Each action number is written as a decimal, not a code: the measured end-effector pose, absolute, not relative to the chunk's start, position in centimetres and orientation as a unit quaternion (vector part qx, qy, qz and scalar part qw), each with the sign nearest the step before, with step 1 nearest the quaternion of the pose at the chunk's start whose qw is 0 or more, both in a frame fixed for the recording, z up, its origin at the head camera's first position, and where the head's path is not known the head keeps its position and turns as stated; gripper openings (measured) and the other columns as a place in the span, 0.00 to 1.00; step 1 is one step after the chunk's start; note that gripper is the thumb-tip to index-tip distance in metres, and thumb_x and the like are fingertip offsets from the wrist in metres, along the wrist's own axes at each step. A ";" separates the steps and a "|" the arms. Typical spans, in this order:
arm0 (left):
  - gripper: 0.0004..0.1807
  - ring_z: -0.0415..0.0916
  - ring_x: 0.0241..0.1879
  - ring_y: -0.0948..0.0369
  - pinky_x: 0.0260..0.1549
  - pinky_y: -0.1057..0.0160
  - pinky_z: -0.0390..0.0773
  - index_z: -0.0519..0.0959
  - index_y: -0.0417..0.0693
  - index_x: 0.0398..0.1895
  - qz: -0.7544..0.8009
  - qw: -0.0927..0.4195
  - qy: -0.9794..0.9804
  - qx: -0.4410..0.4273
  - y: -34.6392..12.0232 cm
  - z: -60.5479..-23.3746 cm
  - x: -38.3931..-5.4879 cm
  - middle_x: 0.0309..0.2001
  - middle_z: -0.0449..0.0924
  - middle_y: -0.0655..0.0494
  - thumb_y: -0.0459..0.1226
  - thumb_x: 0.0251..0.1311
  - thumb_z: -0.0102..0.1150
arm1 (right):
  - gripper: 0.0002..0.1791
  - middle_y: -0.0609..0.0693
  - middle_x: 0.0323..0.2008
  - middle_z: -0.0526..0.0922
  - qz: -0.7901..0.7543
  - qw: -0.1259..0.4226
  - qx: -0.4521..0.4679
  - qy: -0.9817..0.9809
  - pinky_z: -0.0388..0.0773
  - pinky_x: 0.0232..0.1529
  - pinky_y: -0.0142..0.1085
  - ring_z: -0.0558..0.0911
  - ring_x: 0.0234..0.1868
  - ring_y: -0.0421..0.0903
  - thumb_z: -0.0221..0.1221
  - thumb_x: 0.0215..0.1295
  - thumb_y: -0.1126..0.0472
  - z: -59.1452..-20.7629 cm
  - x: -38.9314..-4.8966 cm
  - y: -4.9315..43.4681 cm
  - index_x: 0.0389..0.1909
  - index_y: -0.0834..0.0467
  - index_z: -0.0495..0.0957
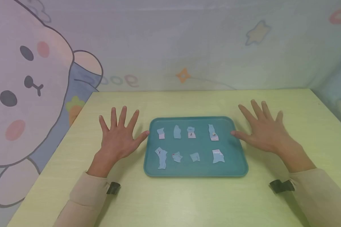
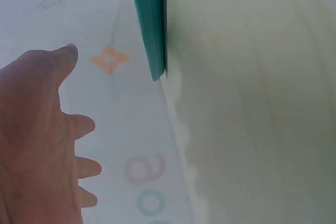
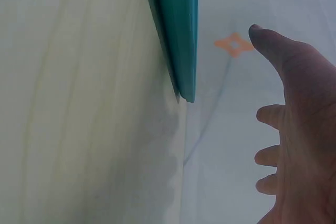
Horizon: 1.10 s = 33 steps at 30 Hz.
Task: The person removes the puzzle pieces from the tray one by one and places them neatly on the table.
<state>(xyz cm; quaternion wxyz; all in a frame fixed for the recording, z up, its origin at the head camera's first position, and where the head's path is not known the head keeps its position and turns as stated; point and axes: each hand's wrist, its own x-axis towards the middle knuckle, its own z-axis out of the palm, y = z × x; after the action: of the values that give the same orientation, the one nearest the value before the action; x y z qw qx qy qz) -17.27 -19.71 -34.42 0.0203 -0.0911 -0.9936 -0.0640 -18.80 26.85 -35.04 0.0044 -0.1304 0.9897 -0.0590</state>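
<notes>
A teal tray (image 1: 187, 171) lies on the table, bearing several torn scraps of light blue and white paper in two rows. Among them are a long scrap (image 1: 162, 157) at front left and a scrap (image 1: 218, 156) at front right. My left hand (image 1: 117, 138) is spread with straight fingers beside the tray's left edge, its thumb tip close to the rim. On the other side, my right hand (image 1: 265, 130) spreads its fingers too, thumb near the right rim. Neither hand holds anything. Both wrist views show the hands apart from the tray's side (image 2: 149, 30).
The pale yellow table (image 1: 193, 201) extends around the tray. Behind it hangs a light curtain (image 1: 170, 41) with printed stars and letters; a large cartoon animal (image 1: 31, 78) is printed at left. Black straps (image 1: 113, 188) show at both sleeve cuffs.
</notes>
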 end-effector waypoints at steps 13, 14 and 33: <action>0.39 0.85 0.47 0.47 0.36 0.49 0.82 0.65 0.39 0.79 -0.147 -0.086 -0.983 -0.064 -17.9 -34.1 -16.9 0.50 0.88 0.45 0.54 0.74 0.53 | 0.39 0.52 0.59 0.86 -0.223 0.112 -0.265 0.932 0.79 0.62 0.53 0.83 0.59 0.53 0.78 0.56 0.44 -34.9 -16.2 23.2 0.67 0.56 0.80; 0.38 0.86 0.47 0.48 0.35 0.50 0.81 0.66 0.40 0.79 -0.146 -0.100 -0.982 -0.058 -17.7 -34.1 -17.0 0.50 0.88 0.45 0.53 0.74 0.53 | 0.36 0.49 0.56 0.87 -0.226 0.120 -0.275 0.927 0.80 0.58 0.50 0.84 0.54 0.50 0.78 0.55 0.47 -35.0 -16.2 22.9 0.64 0.57 0.82; 0.32 0.74 0.29 0.58 0.26 0.62 0.69 0.69 0.35 0.76 -0.144 -0.147 -0.974 -0.091 -16.9 -35.0 -17.1 0.29 0.77 0.52 0.42 0.74 0.57 | 0.22 0.43 0.42 0.84 -0.198 0.123 -0.301 0.925 0.80 0.49 0.41 0.79 0.43 0.41 0.77 0.57 0.55 -35.5 -16.0 21.8 0.51 0.56 0.87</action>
<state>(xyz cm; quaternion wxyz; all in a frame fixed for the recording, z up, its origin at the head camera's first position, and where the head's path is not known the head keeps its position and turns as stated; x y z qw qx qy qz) -17.06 -16.95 -35.04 -0.1474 -0.0915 -0.9742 -0.1442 -16.03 21.82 -35.49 0.1229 -0.3007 0.9248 -0.1979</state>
